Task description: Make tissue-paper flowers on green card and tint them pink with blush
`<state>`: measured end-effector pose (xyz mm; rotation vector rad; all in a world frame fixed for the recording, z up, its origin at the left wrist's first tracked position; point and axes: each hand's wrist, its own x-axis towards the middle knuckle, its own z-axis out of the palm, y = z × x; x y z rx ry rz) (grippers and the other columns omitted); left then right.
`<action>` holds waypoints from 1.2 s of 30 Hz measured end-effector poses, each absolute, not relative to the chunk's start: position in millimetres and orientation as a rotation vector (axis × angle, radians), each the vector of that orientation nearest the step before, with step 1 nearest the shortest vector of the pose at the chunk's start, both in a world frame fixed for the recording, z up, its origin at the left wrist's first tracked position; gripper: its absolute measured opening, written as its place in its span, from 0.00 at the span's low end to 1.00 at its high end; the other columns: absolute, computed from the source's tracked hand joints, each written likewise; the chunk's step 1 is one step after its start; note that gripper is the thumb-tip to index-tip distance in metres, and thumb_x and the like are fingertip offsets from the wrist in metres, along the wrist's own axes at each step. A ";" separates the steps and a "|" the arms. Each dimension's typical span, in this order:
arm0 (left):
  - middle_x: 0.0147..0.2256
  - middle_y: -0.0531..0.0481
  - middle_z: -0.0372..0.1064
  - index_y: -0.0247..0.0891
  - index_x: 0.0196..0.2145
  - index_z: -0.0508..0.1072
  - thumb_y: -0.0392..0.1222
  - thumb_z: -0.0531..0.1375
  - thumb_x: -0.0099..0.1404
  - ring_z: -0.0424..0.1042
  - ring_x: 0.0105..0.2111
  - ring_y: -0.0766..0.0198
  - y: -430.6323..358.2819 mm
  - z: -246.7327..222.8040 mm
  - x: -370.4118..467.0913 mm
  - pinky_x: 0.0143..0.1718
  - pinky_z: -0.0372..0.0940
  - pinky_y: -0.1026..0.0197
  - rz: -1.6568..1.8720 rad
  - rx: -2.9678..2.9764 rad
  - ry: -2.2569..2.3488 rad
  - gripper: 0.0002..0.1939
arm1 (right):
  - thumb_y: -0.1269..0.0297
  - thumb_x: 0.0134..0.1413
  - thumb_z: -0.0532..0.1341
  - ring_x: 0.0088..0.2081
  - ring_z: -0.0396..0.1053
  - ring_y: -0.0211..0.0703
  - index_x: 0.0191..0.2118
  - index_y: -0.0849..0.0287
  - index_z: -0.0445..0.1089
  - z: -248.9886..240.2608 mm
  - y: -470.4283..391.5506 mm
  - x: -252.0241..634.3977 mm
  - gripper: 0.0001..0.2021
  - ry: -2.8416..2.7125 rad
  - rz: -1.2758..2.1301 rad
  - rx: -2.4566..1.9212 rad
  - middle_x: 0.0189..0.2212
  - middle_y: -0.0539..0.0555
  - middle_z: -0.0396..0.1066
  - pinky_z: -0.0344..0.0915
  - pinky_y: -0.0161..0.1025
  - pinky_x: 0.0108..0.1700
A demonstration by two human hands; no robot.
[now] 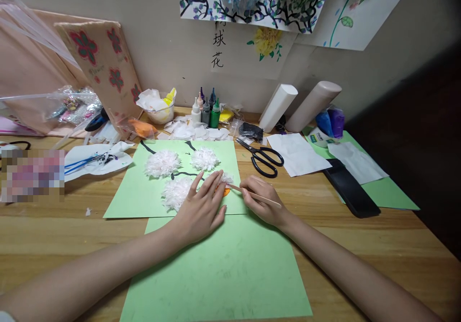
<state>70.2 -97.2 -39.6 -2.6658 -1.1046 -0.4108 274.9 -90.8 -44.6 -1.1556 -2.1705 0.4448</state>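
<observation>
On a light green paper sheet (126, 197) sit several white, fluffy paper flowers, among them one at the upper left (163, 163) and one at the upper middle (204, 159). Dark painted stems run between them. My left hand (203, 206) lies with fingers stretched out over the lower right flower (226, 178), partly hiding it. In my right hand (262, 199) a thin wooden stick (264, 199) is pinched, its tip reaching that flower beside my left fingers. A small orange patch (226, 192) shows under the tip. Whether the stick is a brush cannot be made out.
Black-handled scissors (264, 161) lie right of the sheet, near white paper (300, 154) and a black phone-like slab (351, 187). Paint bottles (215, 115), torn white paper (196, 132) and a cup (158, 113) line the wall. Another green sheet (216, 269) lies in front.
</observation>
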 end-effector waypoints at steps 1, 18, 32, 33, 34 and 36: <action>0.59 0.39 0.53 0.32 0.53 0.64 0.47 0.46 0.66 0.45 0.62 0.57 -97.0 -39.9 70.3 0.62 0.31 0.50 -0.420 -2.665 -1.102 0.23 | 0.70 0.58 0.50 0.29 0.60 0.40 0.32 0.57 0.61 -44.4 -90.3 274.5 0.06 -2.179 0.451 -1.157 0.25 0.50 0.60 0.55 0.36 0.31; 0.58 0.39 0.55 0.34 0.52 0.65 0.43 0.49 0.65 0.49 0.60 0.57 -97.7 -40.4 72.0 0.62 0.30 0.51 -0.483 -2.678 -1.092 0.20 | 0.70 0.57 0.51 0.27 0.59 0.37 0.28 0.58 0.60 -44.6 -90.9 276.8 0.07 -2.062 0.482 -1.150 0.23 0.48 0.59 0.53 0.35 0.30; 0.57 0.46 0.58 0.38 0.45 0.69 0.38 0.52 0.65 0.47 0.60 0.61 -100.2 -39.8 67.4 0.61 0.32 0.54 -0.537 -2.657 -0.780 0.12 | 0.70 0.56 0.49 0.24 0.57 0.37 0.27 0.57 0.58 -44.9 -94.9 279.1 0.08 -1.989 0.393 -1.101 0.21 0.48 0.58 0.53 0.36 0.28; 0.57 0.45 0.59 0.38 0.45 0.69 0.37 0.52 0.65 0.47 0.60 0.61 -100.1 -40.3 67.6 0.61 0.34 0.54 -0.546 -2.643 -0.789 0.12 | 0.69 0.57 0.48 0.24 0.57 0.37 0.28 0.57 0.58 -44.5 -95.1 279.0 0.08 -1.975 0.416 -1.112 0.21 0.48 0.58 0.53 0.36 0.28; 0.56 0.45 0.59 0.37 0.44 0.69 0.37 0.52 0.65 0.48 0.60 0.60 -100.1 -40.4 68.0 0.60 0.36 0.53 -0.555 -2.627 -0.797 0.11 | 0.68 0.58 0.48 0.25 0.58 0.38 0.28 0.57 0.59 -44.1 -95.1 278.7 0.08 -1.954 0.454 -1.133 0.22 0.48 0.59 0.54 0.36 0.29; 0.54 0.45 0.62 0.37 0.43 0.69 0.36 0.52 0.65 0.50 0.58 0.60 -100.0 -39.2 69.3 0.58 0.40 0.54 -0.571 -2.601 -0.820 0.10 | 0.65 0.60 0.46 0.26 0.59 0.38 0.30 0.57 0.60 -43.7 -94.5 277.9 0.09 -1.891 0.558 -1.186 0.23 0.48 0.60 0.55 0.36 0.30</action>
